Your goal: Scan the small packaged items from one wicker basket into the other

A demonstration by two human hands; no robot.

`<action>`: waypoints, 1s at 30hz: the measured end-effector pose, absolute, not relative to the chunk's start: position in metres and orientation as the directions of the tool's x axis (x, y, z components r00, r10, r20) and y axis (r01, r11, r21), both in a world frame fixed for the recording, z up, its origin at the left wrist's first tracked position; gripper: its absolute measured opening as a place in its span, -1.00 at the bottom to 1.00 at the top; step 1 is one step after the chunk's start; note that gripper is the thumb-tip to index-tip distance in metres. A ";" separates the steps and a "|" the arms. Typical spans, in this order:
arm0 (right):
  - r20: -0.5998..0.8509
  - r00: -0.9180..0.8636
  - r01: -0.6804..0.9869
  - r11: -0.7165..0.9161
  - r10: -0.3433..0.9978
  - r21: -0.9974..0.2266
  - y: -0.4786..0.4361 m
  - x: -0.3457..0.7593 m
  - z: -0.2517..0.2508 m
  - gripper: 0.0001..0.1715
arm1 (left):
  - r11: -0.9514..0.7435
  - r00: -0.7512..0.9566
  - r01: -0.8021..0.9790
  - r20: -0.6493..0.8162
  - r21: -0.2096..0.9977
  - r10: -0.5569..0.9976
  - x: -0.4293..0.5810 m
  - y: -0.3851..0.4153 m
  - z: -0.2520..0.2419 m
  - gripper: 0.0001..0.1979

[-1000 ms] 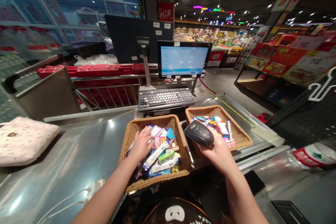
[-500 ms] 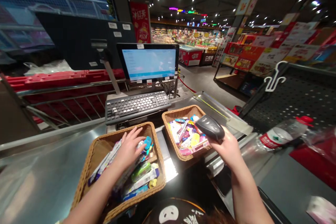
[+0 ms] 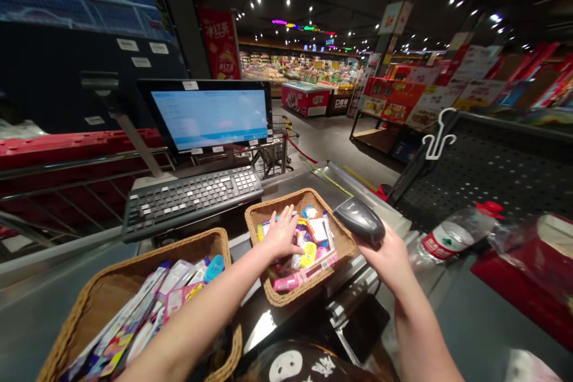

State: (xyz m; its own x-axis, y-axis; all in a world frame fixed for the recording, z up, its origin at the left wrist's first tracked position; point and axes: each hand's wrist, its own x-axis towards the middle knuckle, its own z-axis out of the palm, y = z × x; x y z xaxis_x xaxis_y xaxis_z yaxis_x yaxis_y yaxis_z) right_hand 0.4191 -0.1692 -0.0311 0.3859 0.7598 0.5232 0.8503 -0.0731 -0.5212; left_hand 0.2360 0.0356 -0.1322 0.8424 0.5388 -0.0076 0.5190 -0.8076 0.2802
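My left hand [image 3: 282, 236] is over the smaller wicker basket [image 3: 286, 298], its fingers spread over the small colourful packages [image 3: 308, 253] inside. Nothing shows in its grasp, though the undersides of the fingers are hidden. My right hand [image 3: 387, 253] is wrapped around a black barcode scanner [image 3: 360, 219], held at the right side of that basket with its head toward the upper left. Under my left forearm stands the larger wicker basket [image 3: 74, 316], holding long packs [image 3: 119, 334] and a blue item [image 3: 214, 268].
Behind the baskets are a black keyboard [image 3: 192, 197] and a lit monitor [image 3: 212, 116]. A large bottle with a red cap [image 3: 461, 233] lies at the right, near a red box [image 3: 528, 286]. A white hook [image 3: 439, 137] hangs on the black perforated panel [image 3: 505, 161].
My left hand has moved right, from the larger basket to the smaller one. My right hand still holds the scanner. The view has turned slightly to the right.
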 end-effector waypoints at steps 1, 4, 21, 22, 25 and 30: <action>0.528 0.389 0.847 -0.068 0.755 -0.528 -0.169 0.423 -0.031 -0.66 | -0.822 0.857 0.503 -0.028 0.266 0.515 0.246 0.041 -0.137 0.10; 0.525 0.392 0.839 -0.059 0.755 -0.542 -0.167 0.432 -0.031 -0.65 | -0.875 0.893 0.446 -0.024 0.186 0.450 0.271 0.057 -0.145 -0.07; 0.483 0.439 0.792 -0.072 0.757 -0.606 -0.162 0.456 -0.045 -0.62 | -0.810 0.849 0.527 -0.115 0.256 0.516 0.310 0.061 -0.168 -0.74; 0.477 0.436 0.790 -0.070 0.763 -0.609 -0.161 0.455 -0.045 -0.62 | -0.809 0.849 0.527 -0.122 0.258 0.514 0.309 0.059 -0.167 -0.74; 0.465 0.427 0.784 -0.061 0.775 -0.618 -0.158 0.453 -0.043 -0.57 | -0.818 0.858 0.512 -0.104 0.262 0.503 0.310 0.056 -0.164 -0.56; 0.473 0.415 0.789 -0.049 0.777 -0.612 -0.156 0.452 -0.040 -0.56 | -0.900 0.927 0.359 -0.205 0.246 0.314 0.320 0.069 -0.159 0.06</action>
